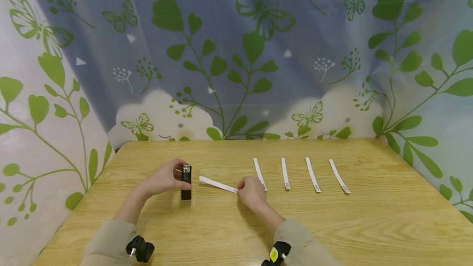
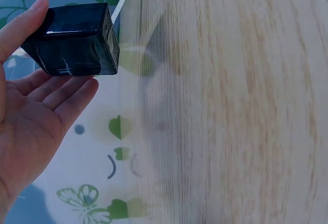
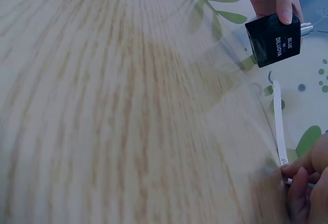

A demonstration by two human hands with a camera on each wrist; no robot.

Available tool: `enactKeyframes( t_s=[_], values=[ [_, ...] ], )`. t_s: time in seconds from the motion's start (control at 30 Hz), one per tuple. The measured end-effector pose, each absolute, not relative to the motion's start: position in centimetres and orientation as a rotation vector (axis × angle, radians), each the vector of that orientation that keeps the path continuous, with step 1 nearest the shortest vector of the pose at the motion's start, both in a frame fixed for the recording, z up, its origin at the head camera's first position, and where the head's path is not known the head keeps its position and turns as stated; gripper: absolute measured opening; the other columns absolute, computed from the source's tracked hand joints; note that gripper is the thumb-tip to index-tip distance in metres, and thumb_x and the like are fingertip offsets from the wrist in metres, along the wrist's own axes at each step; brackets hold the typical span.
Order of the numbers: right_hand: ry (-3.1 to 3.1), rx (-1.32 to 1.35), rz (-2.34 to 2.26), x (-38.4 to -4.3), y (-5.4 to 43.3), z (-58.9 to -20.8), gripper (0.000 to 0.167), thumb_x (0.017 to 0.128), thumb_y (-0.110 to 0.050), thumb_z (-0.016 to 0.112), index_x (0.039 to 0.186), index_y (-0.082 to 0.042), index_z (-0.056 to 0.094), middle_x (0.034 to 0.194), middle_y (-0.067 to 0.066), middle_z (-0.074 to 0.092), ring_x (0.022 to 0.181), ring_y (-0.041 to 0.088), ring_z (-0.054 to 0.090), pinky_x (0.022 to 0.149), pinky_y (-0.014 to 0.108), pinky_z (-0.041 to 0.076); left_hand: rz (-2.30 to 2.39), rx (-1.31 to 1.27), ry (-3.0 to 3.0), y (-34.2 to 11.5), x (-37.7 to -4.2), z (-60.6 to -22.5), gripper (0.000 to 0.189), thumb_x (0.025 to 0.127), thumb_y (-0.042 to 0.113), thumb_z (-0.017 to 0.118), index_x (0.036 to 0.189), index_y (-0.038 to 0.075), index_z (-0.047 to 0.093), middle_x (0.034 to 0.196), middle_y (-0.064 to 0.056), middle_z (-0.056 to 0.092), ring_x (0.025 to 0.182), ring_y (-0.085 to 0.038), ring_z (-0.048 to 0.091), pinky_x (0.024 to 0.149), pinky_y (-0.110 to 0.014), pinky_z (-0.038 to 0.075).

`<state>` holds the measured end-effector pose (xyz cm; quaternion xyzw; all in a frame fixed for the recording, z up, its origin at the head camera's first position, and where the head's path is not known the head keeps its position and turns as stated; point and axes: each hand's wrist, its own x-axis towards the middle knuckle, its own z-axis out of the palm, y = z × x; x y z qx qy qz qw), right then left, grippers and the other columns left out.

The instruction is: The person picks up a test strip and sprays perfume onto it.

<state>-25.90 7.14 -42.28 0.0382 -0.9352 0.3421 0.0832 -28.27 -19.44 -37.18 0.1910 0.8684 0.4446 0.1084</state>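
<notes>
My left hand (image 1: 167, 179) holds a black perfume bottle (image 1: 186, 194) upright by its sides, thumb in front and fingers behind. Its silver spray nozzle (image 1: 186, 167) points up, bare. White lettering on the bottle (image 3: 272, 40) shows in the right wrist view. Between thumb and fingers, my right hand (image 1: 253, 193) pinches the printed end of a white paper test strip (image 1: 217, 184). The strip's rounded far end reaches left, toward the bottle but apart from it. In the left wrist view, the bottle (image 2: 77, 39) sits between the thumb and spread fingers.
Several more white strips lie in a row on the wooden table (image 1: 388, 216); the leftmost strip (image 1: 258, 168) is partly behind my right hand, and the rightmost strip (image 1: 338, 175) lies farther right. A leaf-patterned curtain (image 1: 229, 73) hangs behind the table.
</notes>
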Motion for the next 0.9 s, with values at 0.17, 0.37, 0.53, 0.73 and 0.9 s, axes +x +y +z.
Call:
enactKeyframes(
  t_s=[0.17, 0.37, 0.53, 0.73, 0.9],
  values=[
    [-2.785, 0.122, 1.1, -26.1, 7.5, -42.1, 0.008, 0.072, -0.002, 0.072, 0.075, -0.006, 0.066, 0.067, 0.0, 0.058, 0.062, 0.015, 0.052, 0.056, 0.029, 0.041, 1.304, 0.56, 2.547, -19.4, -28.4, -37.1, 0.074, 0.076, 0.022, 0.078, 0.131, -0.006, 0.036, 0.113, -0.018, 0.052, 0.101, -0.03, 0.055, 0.078, -0.04, 0.049],
    [-2.767, 0.204, 1.386, -26.5, 8.3, -42.2, 0.012, 0.072, -0.001, 0.074, 0.084, -0.002, 0.071, 0.073, 0.002, 0.061, 0.069, 0.015, 0.052, 0.063, 0.029, 0.042, 1.321, 0.546, 2.533, -19.5, -28.2, -36.8, 0.075, 0.078, 0.018, 0.076, 0.133, -0.006, 0.033, 0.115, -0.019, 0.051, 0.103, -0.031, 0.054, 0.079, -0.041, 0.049],
    [-2.724, 0.197, 1.616, -26.6, 8.7, -42.3, 0.016, 0.074, 0.003, 0.071, 0.09, 0.002, 0.072, 0.072, 0.003, 0.059, 0.062, 0.011, 0.048, 0.056, 0.024, 0.041, 1.352, 0.549, 2.532, -19.6, -28.1, -36.6, 0.078, 0.079, 0.02, 0.075, 0.136, -0.004, 0.029, 0.118, -0.021, 0.05, 0.106, -0.034, 0.052, 0.081, -0.043, 0.048],
    [-2.646, 0.042, 1.887, -26.6, 9.2, -41.9, 0.019, 0.08, 0.004, 0.064, 0.098, 0.004, 0.069, 0.065, 0.004, 0.058, 0.044, 0.009, 0.038, 0.039, 0.019, 0.031, 1.379, 0.566, 2.582, -19.4, -27.9, -36.3, 0.082, 0.076, 0.03, 0.078, 0.138, 0.002, 0.032, 0.133, -0.021, 0.041, 0.121, -0.038, 0.041, 0.09, -0.048, 0.042],
    [-2.575, -0.001, 1.979, -26.7, 9.6, -41.7, 0.018, 0.082, 0.005, 0.061, 0.098, 0.006, 0.067, 0.066, 0.005, 0.058, 0.047, 0.011, 0.04, 0.042, 0.021, 0.032, 1.414, 0.575, 2.597, -19.3, -27.8, -36.1, 0.082, 0.076, 0.028, 0.078, 0.138, 0.003, 0.031, 0.135, -0.02, 0.04, 0.123, -0.037, 0.04, 0.092, -0.048, 0.041]
  ],
)
